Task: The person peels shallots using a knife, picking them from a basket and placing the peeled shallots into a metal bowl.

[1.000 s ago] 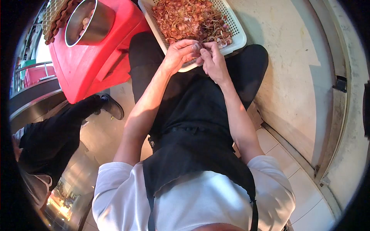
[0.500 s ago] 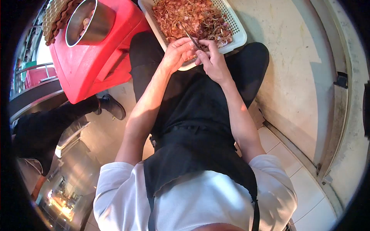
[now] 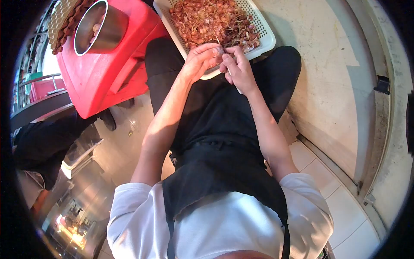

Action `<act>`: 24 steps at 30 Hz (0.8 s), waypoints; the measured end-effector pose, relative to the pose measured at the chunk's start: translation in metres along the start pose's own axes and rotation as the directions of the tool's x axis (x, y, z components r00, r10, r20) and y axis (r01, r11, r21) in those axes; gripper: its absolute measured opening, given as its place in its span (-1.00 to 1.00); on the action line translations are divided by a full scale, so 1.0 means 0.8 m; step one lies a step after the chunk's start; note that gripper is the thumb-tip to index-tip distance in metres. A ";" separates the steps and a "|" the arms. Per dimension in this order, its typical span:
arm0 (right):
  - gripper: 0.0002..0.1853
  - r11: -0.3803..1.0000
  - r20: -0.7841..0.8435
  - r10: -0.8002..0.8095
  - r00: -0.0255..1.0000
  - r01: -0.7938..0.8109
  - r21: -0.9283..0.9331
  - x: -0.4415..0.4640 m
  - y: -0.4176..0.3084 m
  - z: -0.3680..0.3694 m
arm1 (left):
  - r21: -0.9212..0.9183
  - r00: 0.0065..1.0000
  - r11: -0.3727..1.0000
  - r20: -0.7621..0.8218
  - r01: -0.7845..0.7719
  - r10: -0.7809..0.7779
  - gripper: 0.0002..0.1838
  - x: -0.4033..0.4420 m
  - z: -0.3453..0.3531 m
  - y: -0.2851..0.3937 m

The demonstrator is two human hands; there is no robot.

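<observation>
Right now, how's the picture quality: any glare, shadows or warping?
Head view: wide-angle bending, black corners; head view: bright orange glare at lower left, and a soft shadow on the pale wall beside the basket; head view: the small item between the left hand and right hand is too small to identify.

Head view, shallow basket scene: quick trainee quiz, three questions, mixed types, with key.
1. Open: What lies inside the white perforated plastic basket?
2. True or false: The person's left hand and right hand are spread wide apart.
3. Multiple choice: Where is the silver metal pot?
A) Inside the basket
B) On the red plastic surface
C) On the floor

Key:
1. Reddish, papery bulbs and loose skins.
2. False; the hands come together over the basket's near end.
3. B
</observation>
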State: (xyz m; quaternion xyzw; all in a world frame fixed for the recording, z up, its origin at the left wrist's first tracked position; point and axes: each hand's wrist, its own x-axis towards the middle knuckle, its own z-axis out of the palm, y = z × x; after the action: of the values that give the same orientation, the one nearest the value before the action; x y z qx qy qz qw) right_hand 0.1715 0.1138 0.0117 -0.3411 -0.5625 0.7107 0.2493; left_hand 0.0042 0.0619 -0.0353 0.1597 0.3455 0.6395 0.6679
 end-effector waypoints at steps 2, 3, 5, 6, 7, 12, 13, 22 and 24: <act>-0.81 0.989 0.029 0.086 0.996 -0.089 0.120 -0.002 -0.009 -0.002 | -0.013 0.999 1.000 0.036 0.011 -0.011 -0.77 0.001 -0.003 0.000; -0.81 0.989 0.029 0.081 0.996 -0.084 0.120 -0.001 -0.007 -0.002 | -0.020 0.998 1.000 0.055 0.017 -0.016 -0.76 0.000 -0.002 0.002; -0.81 0.990 0.027 0.071 0.997 -0.074 0.120 0.002 -0.002 -0.003 | -0.031 1.000 1.000 0.027 0.002 -0.001 -0.76 -0.001 0.004 0.001; -0.81 0.990 0.032 0.072 0.997 -0.075 0.118 0.002 -0.003 -0.005 | -0.035 1.000 0.999 0.013 -0.006 0.006 -0.76 -0.001 0.006 0.001; -0.81 0.990 0.037 0.074 0.997 -0.078 0.116 0.002 -0.004 -0.006 | -0.038 1.000 0.999 0.025 -0.004 0.005 -0.76 -0.001 0.006 0.002; -0.79 0.990 -0.002 0.065 0.998 -0.064 0.122 0.002 -0.001 -0.008 | -0.037 0.999 0.999 0.041 0.019 -0.017 -0.74 -0.001 0.012 0.004; -0.78 0.991 -0.008 0.066 0.998 -0.064 0.121 0.003 -0.001 -0.009 | -0.041 0.998 0.999 0.052 0.022 -0.020 -0.74 0.000 0.009 0.004; -0.62 0.994 0.062 0.106 0.992 -0.107 0.011 0.001 -0.007 -0.011 | -0.006 0.999 1.000 0.046 0.014 -0.014 -0.80 0.002 0.007 0.001; -0.62 0.997 0.054 0.074 0.996 -0.072 -0.035 0.001 -0.005 -0.008 | 0.029 0.997 0.999 0.081 0.017 -0.019 -0.80 0.004 0.001 -0.003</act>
State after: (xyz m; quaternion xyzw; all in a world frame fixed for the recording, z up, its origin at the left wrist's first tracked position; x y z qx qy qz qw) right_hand 0.1756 0.1196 0.0149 -0.3457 -0.5681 0.7190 0.2018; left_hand 0.0061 0.0653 -0.0370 0.1918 0.3285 0.6215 0.6849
